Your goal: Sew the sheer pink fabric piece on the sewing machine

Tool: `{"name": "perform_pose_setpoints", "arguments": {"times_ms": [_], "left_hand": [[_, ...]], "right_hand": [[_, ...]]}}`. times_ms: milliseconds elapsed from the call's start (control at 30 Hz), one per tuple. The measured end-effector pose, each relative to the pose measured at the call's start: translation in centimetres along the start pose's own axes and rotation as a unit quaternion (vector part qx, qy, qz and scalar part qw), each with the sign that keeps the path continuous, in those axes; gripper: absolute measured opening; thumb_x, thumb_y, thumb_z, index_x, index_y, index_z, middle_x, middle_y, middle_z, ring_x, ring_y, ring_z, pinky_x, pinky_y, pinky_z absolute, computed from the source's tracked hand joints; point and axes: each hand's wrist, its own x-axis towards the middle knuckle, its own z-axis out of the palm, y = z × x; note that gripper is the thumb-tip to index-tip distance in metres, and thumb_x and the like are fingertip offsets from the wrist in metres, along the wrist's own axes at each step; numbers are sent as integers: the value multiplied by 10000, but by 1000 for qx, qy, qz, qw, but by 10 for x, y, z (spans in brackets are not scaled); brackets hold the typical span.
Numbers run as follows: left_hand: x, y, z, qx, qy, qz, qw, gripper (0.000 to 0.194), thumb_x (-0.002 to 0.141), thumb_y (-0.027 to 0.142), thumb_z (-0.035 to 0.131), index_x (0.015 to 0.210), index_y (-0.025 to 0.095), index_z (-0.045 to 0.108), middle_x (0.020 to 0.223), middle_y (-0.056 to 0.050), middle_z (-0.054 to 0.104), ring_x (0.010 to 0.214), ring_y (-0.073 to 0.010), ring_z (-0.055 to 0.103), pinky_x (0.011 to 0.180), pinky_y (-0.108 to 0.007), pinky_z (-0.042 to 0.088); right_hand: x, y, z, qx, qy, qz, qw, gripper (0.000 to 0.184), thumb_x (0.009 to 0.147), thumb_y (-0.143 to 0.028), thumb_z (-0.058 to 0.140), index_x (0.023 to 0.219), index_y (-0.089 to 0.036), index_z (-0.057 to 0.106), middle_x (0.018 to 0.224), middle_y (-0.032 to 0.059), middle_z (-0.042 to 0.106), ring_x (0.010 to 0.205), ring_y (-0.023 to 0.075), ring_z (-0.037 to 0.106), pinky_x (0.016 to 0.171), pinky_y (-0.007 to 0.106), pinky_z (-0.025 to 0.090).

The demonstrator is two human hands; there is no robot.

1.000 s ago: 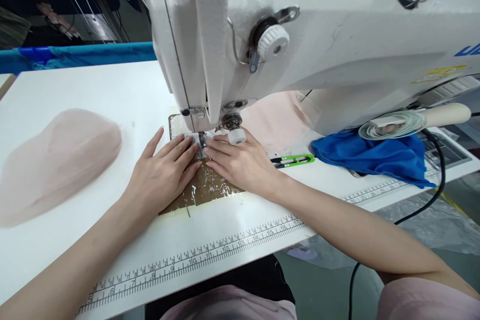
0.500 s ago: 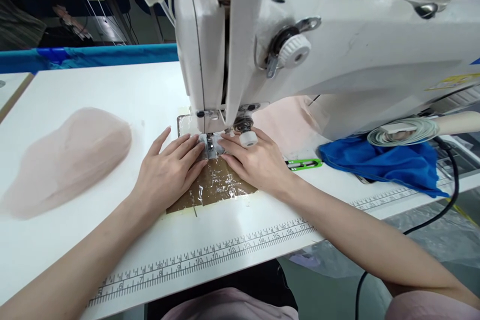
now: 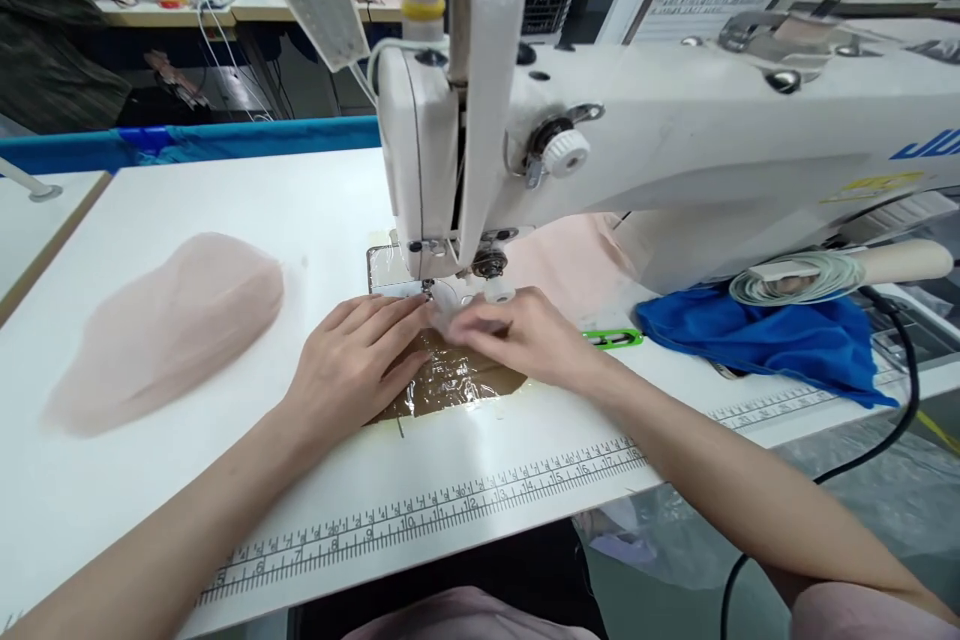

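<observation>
A white sewing machine (image 3: pixel 420 150) stands over the table, its presser foot (image 3: pixel 427 288) low between my hands. My left hand (image 3: pixel 360 350) lies flat just left of the foot, fingers stretched out over the machine bed. Right of the foot, my right hand (image 3: pixel 517 332) pinches a small piece of thin sheer fabric (image 3: pixel 448 300) between thumb and fingers and lifts its edge. Under both hands is a brown plate (image 3: pixel 450 375) covered with shiny clear tape. Part of the fabric is hidden behind my fingers and the machine.
Sheer pink fabric (image 3: pixel 180 320) lies at the left. More pink fabric (image 3: pixel 570 255) is behind my right hand, beside green thread snips (image 3: pixel 613 338). A blue cloth (image 3: pixel 757 330) and a coil of pale cord (image 3: pixel 787 278) sit at the right. A printed ruler (image 3: pixel 405 520) runs along the front edge.
My right hand has gone from lying with fingers spread to pinching and lifting the fabric. My left hand stays flat by the foot. The camera view has shifted slightly.
</observation>
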Motion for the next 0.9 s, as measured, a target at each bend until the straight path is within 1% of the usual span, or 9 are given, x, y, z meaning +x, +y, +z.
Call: {"name": "perform_pose_setpoints", "arguments": {"times_ms": [67,133,200,300,467,633,767,833,900], "left_hand": [[2,3,-7,-111,-17,-39,993,218,922,272,577,1108,209,671,1232,-85,694,1125,-230,644,942,-399,514],[4,5,-17,-269,-51,-105,956,137,918,296,571,910,221,686,1209,-79,692,1145,-230,627,917,-389,528],[4,4,-28,-415,-76,-196,885,186,908,343,591,782,219,647,1069,-68,716,1041,-214,657,832,-351,549],[6,3,-43,-505,-82,-270,815,289,918,442,574,739,216,581,726,-6,656,684,-138,627,635,-278,512],[13,2,-71,-436,-99,-293,845,348,914,530,552,761,217,557,484,83,395,423,-69,326,434,-208,283],[3,13,-111,-257,-90,-264,925,309,871,546,595,801,250,650,477,71,374,431,-98,343,428,-224,274],[-31,57,-117,-122,-106,-111,981,232,946,376,501,823,278,673,599,24,628,478,-128,517,475,-252,355],[-52,82,-110,-129,-191,-45,972,276,962,307,437,815,271,668,660,-1,687,522,-150,591,477,-264,383],[-71,98,-106,-208,-299,29,931,235,956,325,484,839,266,679,630,5,686,488,-141,594,419,-261,366]], "right_hand": [[-1,-5,-6,260,-94,34,960,104,834,-281,682,839,-190,731,786,-10,737,699,113,683,664,249,548],[-1,-8,-8,440,-155,66,882,125,791,-294,743,811,-177,705,726,-22,730,640,92,679,650,227,554],[-1,-8,-8,518,-176,85,833,136,784,-283,765,795,-167,693,687,-26,727,598,77,669,642,211,552],[0,-8,-4,531,-184,99,821,155,749,-266,800,796,-161,697,684,-18,737,596,79,671,619,199,540],[2,-16,0,460,-202,81,861,156,706,-277,830,807,-182,760,770,-16,747,672,69,658,694,202,518],[6,-35,7,340,-173,84,921,160,750,-331,791,835,-196,780,569,-53,655,504,59,541,529,184,443],[13,-52,23,399,-178,109,893,254,777,-404,753,868,-169,730,697,-14,718,560,88,639,559,200,522],[16,-60,32,463,-166,107,864,293,795,-438,730,881,-159,702,890,41,753,708,139,712,629,242,576],[19,-65,38,514,-180,104,832,365,856,-508,645,906,-149,690,1005,87,749,769,178,735,661,280,595]]}}
